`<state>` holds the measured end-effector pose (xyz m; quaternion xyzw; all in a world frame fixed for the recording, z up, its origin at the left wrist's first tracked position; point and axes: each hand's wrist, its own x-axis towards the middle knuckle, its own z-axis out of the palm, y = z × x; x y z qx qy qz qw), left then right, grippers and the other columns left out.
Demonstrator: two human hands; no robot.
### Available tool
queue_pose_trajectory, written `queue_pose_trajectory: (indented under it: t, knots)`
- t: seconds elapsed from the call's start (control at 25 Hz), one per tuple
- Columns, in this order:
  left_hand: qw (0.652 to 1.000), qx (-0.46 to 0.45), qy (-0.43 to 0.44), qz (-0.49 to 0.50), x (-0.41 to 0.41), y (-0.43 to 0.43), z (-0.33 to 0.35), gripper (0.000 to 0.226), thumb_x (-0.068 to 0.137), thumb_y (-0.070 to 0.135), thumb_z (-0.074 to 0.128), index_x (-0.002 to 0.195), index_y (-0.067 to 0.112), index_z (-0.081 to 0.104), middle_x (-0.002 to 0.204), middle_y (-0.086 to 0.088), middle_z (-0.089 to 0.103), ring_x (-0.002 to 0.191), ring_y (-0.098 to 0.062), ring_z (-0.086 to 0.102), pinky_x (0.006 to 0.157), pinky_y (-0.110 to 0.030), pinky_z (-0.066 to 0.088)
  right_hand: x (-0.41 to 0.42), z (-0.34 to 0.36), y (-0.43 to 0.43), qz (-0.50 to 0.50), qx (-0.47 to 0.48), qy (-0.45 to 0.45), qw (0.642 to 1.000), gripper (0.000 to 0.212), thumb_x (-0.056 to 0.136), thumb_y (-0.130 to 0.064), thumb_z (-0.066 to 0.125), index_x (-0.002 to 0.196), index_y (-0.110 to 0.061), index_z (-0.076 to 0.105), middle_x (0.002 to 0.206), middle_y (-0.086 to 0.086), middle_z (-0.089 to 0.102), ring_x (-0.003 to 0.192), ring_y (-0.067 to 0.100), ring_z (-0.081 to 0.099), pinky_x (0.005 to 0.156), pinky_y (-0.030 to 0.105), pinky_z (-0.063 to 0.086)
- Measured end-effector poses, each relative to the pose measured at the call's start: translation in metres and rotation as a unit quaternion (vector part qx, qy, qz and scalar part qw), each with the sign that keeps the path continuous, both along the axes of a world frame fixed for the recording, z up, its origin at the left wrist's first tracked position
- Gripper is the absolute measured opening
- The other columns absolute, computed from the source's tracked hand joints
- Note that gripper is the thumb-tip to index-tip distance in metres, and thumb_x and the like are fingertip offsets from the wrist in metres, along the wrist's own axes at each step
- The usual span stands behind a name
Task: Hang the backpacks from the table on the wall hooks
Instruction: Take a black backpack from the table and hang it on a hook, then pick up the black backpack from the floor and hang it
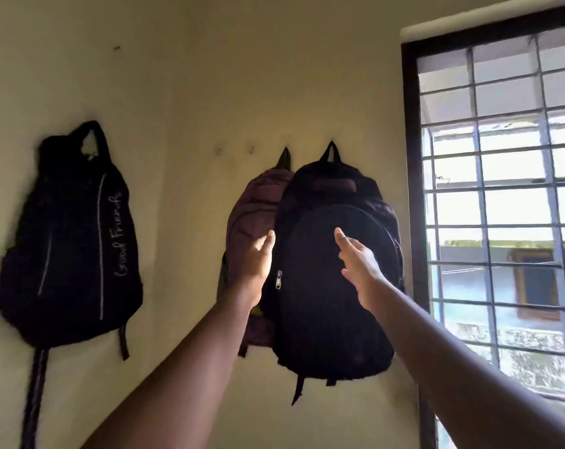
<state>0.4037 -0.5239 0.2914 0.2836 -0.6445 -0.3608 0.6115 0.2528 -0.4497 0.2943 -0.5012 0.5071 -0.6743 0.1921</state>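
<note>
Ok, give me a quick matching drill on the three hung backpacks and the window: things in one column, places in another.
1. lettered black backpack
2. maroon backpack
3. large dark backpack
4. window

A. far right of the view
B. far left, hanging alone
C. partly covered by its neighbour
D. hanging in front of its neighbour

Pairs: 1-B, 2-C, 3-D, 4-A

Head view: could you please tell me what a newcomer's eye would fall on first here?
Two open hands, the left hand and the right hand, are stretched toward the black backpack hanging mid-wall, which overlaps a maroon backpack on its left. A lettered backpack hangs further left, and a bright barred window fills the right side.
</note>
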Motion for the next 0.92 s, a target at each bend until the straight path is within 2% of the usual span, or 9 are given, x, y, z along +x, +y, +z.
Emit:
queue_pose_trajectory:
  t: [0.12,0.16,0.28,0.44,0.56,0.72,0.8,0.92]
  knots:
    - [0.996,0.085,0.008,0.021,0.033,0.033,-0.052,0.065,0.088,0.057,0.039,0.137,0.014,0.045,0.148,-0.003,0.041,0.137,-0.021,0.037,0.112,-0.039,0.025,0.026,-0.055,0.026,0.028,0.046,-0.033,0.998,0.059,0.085,-0.059,0.047,0.131,-0.022,0.049,0.136,0.003,0.052,0.125,0.022,0.048,0.109,0.044,0.038]
    - [0.994,0.104,0.005,0.018,0.041,0.041,-0.07,0.063,0.09,0.055,0.038,0.138,0.015,0.044,0.148,-0.003,0.041,0.138,-0.022,0.036,0.112,-0.04,0.024,0.035,-0.071,0.032,0.033,0.059,-0.04,0.997,0.059,0.085,-0.059,0.046,0.131,-0.022,0.049,0.136,0.002,0.052,0.125,0.022,0.048,0.109,0.044,0.037]
    - [0.988,0.151,-0.004,0.024,0.068,0.06,-0.125,0.056,0.095,0.048,0.034,0.14,0.015,0.04,0.147,-0.004,0.044,0.137,-0.022,0.037,0.111,-0.039,0.026,0.07,-0.119,0.04,0.065,0.097,-0.063,0.991,0.056,0.086,-0.057,0.047,0.13,-0.023,0.05,0.135,0.001,0.053,0.124,0.021,0.049,0.109,0.042,0.037]
    - [0.971,0.23,-0.031,0.052,0.113,0.066,-0.196,0.059,0.094,0.051,0.034,0.142,0.018,0.039,0.149,-0.003,0.04,0.138,-0.022,0.036,0.11,-0.039,0.026,0.116,-0.192,0.033,0.113,0.168,-0.096,0.974,0.057,0.088,-0.056,0.045,0.133,-0.021,0.047,0.14,0.001,0.049,0.128,0.02,0.046,0.11,0.042,0.035]
    - [0.957,0.281,-0.033,0.072,0.153,0.052,-0.251,0.056,0.094,0.048,0.037,0.142,0.02,0.037,0.15,-0.001,0.039,0.138,-0.021,0.035,0.11,-0.04,0.024,0.146,-0.248,0.01,0.133,0.218,-0.1,0.962,0.06,0.088,-0.056,0.044,0.135,-0.019,0.045,0.142,0.004,0.047,0.129,0.023,0.045,0.11,0.043,0.035]
    - [0.924,0.368,-0.007,0.103,0.212,0.008,-0.331,0.053,0.094,0.046,0.037,0.138,0.017,0.043,0.145,0.0,0.046,0.135,-0.022,0.039,0.107,-0.038,0.028,0.2,-0.322,-0.036,0.118,0.269,-0.111,0.949,0.056,0.088,-0.055,0.044,0.132,-0.021,0.048,0.138,0.004,0.051,0.127,0.023,0.047,0.11,0.044,0.036]
    - [0.909,0.401,-0.02,0.11,0.235,-0.013,-0.367,0.052,0.096,0.044,0.035,0.137,0.014,0.043,0.146,-0.002,0.045,0.135,-0.023,0.04,0.108,-0.039,0.029,0.223,-0.358,-0.057,0.115,0.303,-0.111,0.939,0.056,0.089,-0.054,0.043,0.132,-0.019,0.047,0.139,0.005,0.051,0.128,0.024,0.046,0.11,0.045,0.036]
    - [0.88,0.461,-0.041,0.109,0.263,-0.042,-0.425,0.05,0.098,0.038,0.035,0.139,0.011,0.041,0.146,-0.004,0.044,0.136,-0.023,0.038,0.107,-0.036,0.029,0.252,-0.414,-0.094,0.105,0.372,-0.101,0.917,0.052,0.092,-0.047,0.044,0.131,-0.012,0.049,0.138,0.008,0.052,0.129,0.025,0.047,0.107,0.039,0.036]
